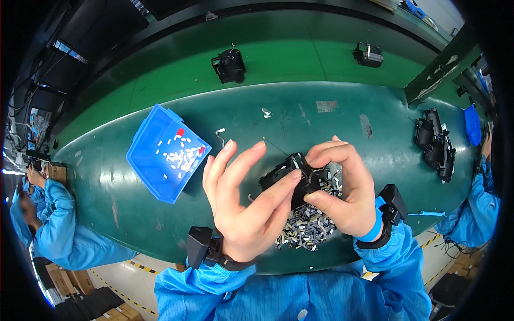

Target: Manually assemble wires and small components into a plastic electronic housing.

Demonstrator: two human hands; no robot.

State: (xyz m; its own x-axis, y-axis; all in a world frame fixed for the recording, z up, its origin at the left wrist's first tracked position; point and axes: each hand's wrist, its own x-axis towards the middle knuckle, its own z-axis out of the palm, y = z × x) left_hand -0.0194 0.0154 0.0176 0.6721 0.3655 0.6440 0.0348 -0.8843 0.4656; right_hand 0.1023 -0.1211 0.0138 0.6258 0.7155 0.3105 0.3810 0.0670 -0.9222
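Between my hands, over the near middle of the bench, is a small black plastic device housing (300,197) with a thin wire sticking out at its upper left. My left hand (241,206) grips its left side, one fingertip pressed on top while other fingers stretch upward. My right hand (350,195) pinches the right edge between thumb and bent fingers; whatever small part may lie in the pinch is hidden. Right below the housing spreads a pile of small grey, black and white cable connectors (308,231), partly covered by my hands.
Left of my hands stands a blue bin (155,174) holding small white pieces and red bits. Black housings (229,66) sit on the far ledge, and more black assemblies (435,142) lie at right. A green post (443,72) rises at far right. People in blue work at both sides.
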